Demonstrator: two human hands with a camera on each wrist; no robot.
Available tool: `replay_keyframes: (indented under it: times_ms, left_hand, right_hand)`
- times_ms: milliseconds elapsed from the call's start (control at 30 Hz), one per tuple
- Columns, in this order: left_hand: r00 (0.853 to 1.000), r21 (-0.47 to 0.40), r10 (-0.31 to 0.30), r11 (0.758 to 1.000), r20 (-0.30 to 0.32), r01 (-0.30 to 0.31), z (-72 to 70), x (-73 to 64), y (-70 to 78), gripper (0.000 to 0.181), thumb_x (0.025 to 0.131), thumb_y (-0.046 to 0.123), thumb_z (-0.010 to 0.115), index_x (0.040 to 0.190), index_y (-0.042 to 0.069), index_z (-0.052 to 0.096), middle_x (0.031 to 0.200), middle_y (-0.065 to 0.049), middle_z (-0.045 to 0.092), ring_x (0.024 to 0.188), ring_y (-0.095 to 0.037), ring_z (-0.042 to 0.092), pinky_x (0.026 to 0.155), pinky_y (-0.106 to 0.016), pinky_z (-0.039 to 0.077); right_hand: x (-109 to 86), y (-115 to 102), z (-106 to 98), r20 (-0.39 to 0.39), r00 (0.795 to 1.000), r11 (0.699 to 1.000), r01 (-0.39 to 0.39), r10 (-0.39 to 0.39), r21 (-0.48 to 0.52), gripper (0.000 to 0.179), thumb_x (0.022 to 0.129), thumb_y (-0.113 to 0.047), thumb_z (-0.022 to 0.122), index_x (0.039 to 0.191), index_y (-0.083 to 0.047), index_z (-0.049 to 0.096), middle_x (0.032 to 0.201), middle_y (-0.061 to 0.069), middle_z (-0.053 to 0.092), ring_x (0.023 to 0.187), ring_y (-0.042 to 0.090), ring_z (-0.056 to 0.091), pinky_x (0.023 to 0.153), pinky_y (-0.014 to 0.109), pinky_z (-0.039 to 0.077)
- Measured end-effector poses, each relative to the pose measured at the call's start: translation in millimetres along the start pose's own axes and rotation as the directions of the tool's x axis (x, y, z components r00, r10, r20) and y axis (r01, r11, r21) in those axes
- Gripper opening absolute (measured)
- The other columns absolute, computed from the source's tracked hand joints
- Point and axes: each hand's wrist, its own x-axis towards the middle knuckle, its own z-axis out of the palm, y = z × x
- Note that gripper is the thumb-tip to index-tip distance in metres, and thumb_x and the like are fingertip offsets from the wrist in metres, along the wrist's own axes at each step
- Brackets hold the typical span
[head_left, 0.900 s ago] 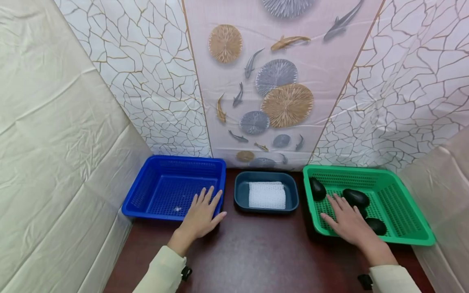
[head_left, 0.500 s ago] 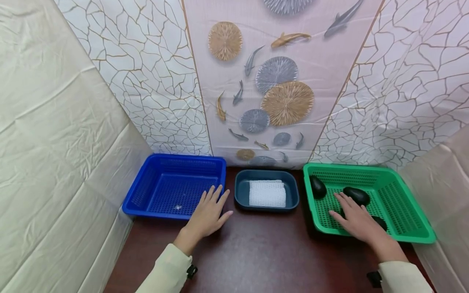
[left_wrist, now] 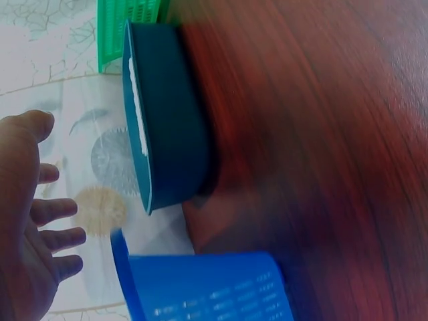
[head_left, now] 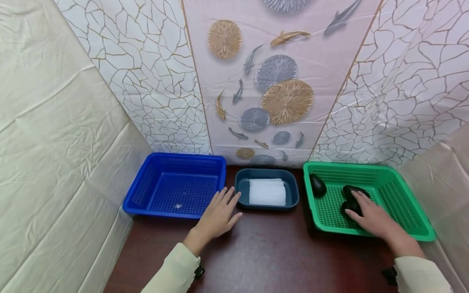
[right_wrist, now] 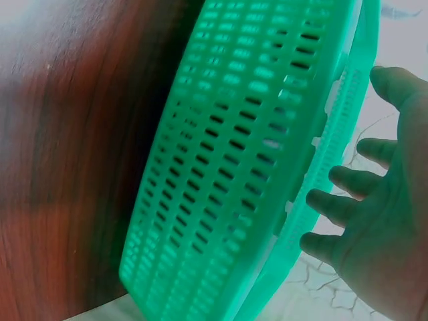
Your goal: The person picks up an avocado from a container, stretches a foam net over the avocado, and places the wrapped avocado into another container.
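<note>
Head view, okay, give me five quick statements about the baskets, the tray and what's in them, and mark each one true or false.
1. The tray stands between the blue basket and the green basket. True.
2. The black ovals lie in the blue basket. False: they lie in the green basket.
3. The white mesh lies in the tray. True.
4. The left grip holds the white mesh. False: it holds nothing.
5. The right grip is over the green basket. True.
</note>
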Motion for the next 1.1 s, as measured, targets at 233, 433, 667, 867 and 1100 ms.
replay_keyframes:
  times_ms: [233, 433, 667, 867, 1100]
  left_hand:
    - [0.999, 0.013, 0.049, 0.999, -0.022, -0.049, 10.5, 7.2, 8.5, 0.064, 0.104, 0.046, 0.056, 0.158, 0.014, 0.043, 0.160, -0.017, 0.044, 0.148, -0.039, 0.042, 0.119, -0.057, 0.035]
    - [0.998, 0.031, 0.059, 0.998, 0.000, -0.059, 21.3, 13.2, 13.9, 0.061, 0.105, 0.048, 0.053, 0.155, 0.013, 0.046, 0.158, -0.017, 0.047, 0.146, -0.039, 0.045, 0.119, -0.056, 0.037]
    - [0.997, 0.022, 0.052, 0.998, 0.053, -0.053, 32.5, 19.7, 16.4, 0.061, 0.105, 0.045, 0.054, 0.156, 0.014, 0.044, 0.159, -0.016, 0.045, 0.147, -0.038, 0.043, 0.120, -0.054, 0.035]
    - [0.996, 0.044, 0.069, 0.996, 0.059, -0.071, 38.9, 26.2, 20.5, 0.060, 0.105, 0.042, 0.056, 0.156, 0.013, 0.045, 0.157, -0.017, 0.047, 0.146, -0.037, 0.045, 0.119, -0.053, 0.037]
    - [0.993, 0.081, 0.077, 0.993, 0.086, -0.084, 50.0, 28.6, 23.3, 0.059, 0.104, 0.040, 0.057, 0.156, 0.014, 0.044, 0.157, -0.016, 0.047, 0.146, -0.035, 0.045, 0.120, -0.051, 0.037]
  right_hand:
    - [-0.3, 18.9, -4.3, 0.034, 0.998, 0.999, -0.046, 0.045, 0.015, 0.090, 0.106, -0.051, 0.050, 0.158, 0.013, 0.013, 0.157, 0.048, 0.013, 0.134, 0.070, 0.024, 0.101, 0.080, 0.028]
    - [1.3, 39.2, -5.8, 0.058, 0.995, 0.994, -0.086, 0.082, 0.066, 0.094, 0.107, -0.049, 0.050, 0.157, 0.017, 0.005, 0.154, 0.051, 0.009, 0.135, 0.072, 0.019, 0.103, 0.080, 0.025]
    - [2.3, 58.9, -9.9, 0.083, 0.988, 0.983, -0.137, 0.127, 0.123, 0.097, 0.108, -0.047, 0.047, 0.154, 0.021, -0.003, 0.150, 0.056, 0.007, 0.135, 0.073, 0.013, 0.102, 0.081, 0.023]
    - [6.7, 68.8, -12.7, 0.130, 0.984, 0.985, -0.137, 0.124, 0.101, 0.095, 0.107, -0.045, 0.050, 0.149, 0.027, 0.005, 0.144, 0.058, 0.014, 0.131, 0.074, 0.020, 0.101, 0.080, 0.029]
    - [10.0, 72.6, -12.3, 0.245, 0.960, 0.985, -0.156, 0.135, 0.068, 0.093, 0.104, -0.047, 0.057, 0.147, 0.027, 0.019, 0.142, 0.057, 0.022, 0.124, 0.074, 0.031, 0.094, 0.075, 0.040]
